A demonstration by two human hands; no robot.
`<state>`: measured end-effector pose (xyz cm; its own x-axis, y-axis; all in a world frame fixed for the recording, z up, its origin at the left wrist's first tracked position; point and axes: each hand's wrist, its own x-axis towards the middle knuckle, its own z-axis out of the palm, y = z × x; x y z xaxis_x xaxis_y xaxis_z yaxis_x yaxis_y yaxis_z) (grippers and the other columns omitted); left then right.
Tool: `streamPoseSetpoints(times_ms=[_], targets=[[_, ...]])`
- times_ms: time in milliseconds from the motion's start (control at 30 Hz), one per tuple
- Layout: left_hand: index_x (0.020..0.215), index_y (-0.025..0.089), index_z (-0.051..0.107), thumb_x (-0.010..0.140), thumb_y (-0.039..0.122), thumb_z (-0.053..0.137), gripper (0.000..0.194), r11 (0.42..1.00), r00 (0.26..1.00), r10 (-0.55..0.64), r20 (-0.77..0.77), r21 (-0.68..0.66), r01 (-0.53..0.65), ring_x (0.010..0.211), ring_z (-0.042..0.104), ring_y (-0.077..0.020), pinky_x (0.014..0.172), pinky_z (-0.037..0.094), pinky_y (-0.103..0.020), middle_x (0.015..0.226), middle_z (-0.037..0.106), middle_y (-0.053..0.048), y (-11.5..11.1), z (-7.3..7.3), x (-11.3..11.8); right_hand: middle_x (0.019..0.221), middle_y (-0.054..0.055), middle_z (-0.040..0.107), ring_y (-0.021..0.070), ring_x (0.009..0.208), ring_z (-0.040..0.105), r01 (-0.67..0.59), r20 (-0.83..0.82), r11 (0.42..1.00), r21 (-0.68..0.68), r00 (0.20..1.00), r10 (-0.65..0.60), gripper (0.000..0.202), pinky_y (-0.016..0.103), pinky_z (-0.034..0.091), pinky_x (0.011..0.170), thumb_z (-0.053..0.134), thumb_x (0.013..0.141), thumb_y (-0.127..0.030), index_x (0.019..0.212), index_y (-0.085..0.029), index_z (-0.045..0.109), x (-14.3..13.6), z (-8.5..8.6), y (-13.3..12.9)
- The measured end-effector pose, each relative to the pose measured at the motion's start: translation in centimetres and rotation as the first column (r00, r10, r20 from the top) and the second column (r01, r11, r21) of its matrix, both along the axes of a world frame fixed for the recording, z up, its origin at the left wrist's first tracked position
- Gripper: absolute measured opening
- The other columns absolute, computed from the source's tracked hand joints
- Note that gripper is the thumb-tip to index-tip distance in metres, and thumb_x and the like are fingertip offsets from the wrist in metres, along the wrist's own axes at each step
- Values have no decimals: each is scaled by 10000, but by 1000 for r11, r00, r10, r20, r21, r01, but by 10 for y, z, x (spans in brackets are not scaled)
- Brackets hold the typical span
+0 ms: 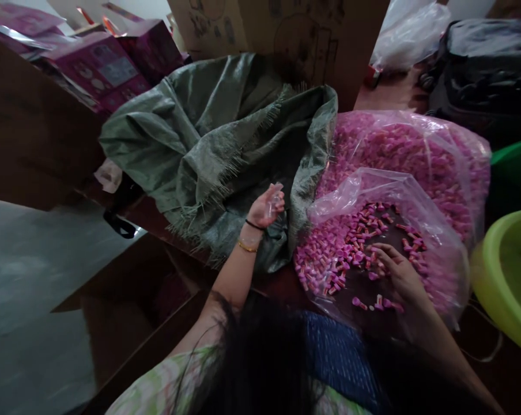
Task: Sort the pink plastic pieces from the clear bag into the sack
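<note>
My left hand (267, 208) is raised over the green woven sack (208, 132), its fingers curled round a small clear plastic piece (274, 193). My right hand (399, 271) reaches into an opened clear plastic bag (368, 181). Its fingertips are pinched at a small pink plastic piece among many more. The loose pink pieces (321, 253) are peg-shaped with a wider end, and some carry orange-and-white markings. A few lie apart on the dark surface close to me, including a pink piece (359, 303) left of my right wrist.
Behind the opened bag bulges another clear bag (416, 144) of pink pieces. A yellow-green basin (494, 271) stands at right, below a green container (517, 173). Cardboard boxes (286, 34) rise behind the sack; an open carton (117, 334) sits lower left. Pink printed boxes (100, 69) are stacked upper left.
</note>
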<state>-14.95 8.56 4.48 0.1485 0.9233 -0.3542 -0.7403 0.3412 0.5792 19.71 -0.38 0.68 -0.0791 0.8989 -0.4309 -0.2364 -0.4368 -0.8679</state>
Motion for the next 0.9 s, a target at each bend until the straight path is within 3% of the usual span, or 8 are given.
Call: streamPoseSetpoints(times_ms=[100,200,300,367,467,600,733,900], targets=[[774,129,573,957,440,415,394,960,959,-279,58,11,279,416,390,-57,377,251,-166,585,489,1,-31,5,58,722,-43,606,28,430,413,46,87,978,205,994,-65,265,148,344,361,759,731,-419,879,-229,648,-20,30,0],[747,116,565,882,522,523,430,875,873,-485,51,18,484,406,399,-58,363,225,-183,572,491,-5,-65,-2,112,935,-1,690,57,502,513,64,214,875,480,959,-187,196,191,432,438,717,782,-393,879,-236,652,-42,48,4],[846,138,561,791,550,639,423,891,891,-449,-62,48,452,426,453,-70,370,242,-195,638,546,5,-83,-14,134,999,26,714,147,803,667,-196,436,748,634,890,-137,167,279,546,744,641,853,-356,958,-241,703,-54,42,4],[879,159,545,763,547,672,425,907,896,-405,-183,39,418,421,455,-70,387,268,-202,642,549,28,-87,-23,132,1117,33,696,186,1051,645,-394,570,684,614,821,-39,216,334,504,941,571,901,-321,1055,-264,712,-53,30,0],[846,166,539,751,567,673,433,901,856,-389,-341,50,430,412,427,-59,420,300,-212,618,538,44,-88,-33,124,1291,27,619,195,1186,589,-549,676,651,525,733,74,313,363,466,1020,523,921,-274,1198,-308,664,-43,13,-9],[805,161,544,718,615,672,480,898,819,-363,-445,65,434,456,443,-67,459,324,-212,610,551,31,-91,-34,130,1300,26,612,211,1204,575,-517,658,687,511,750,75,315,397,459,1029,514,909,-239,1166,-307,684,-36,-1,-20],[893,183,550,754,599,648,450,916,882,-335,-333,103,387,466,444,-72,462,329,-222,663,549,29,-87,-26,146,1269,48,618,229,1154,588,-251,504,790,559,859,-84,339,404,485,988,553,894,-313,1223,-286,630,-45,-1,-30],[965,236,566,743,609,658,443,956,924,-240,-298,92,278,574,505,-95,529,381,-240,789,562,9,-79,-29,153,1114,84,657,242,938,624,-134,385,925,355,923,-15,371,329,544,716,692,775,-414,1103,-246,649,-55,16,-29]])
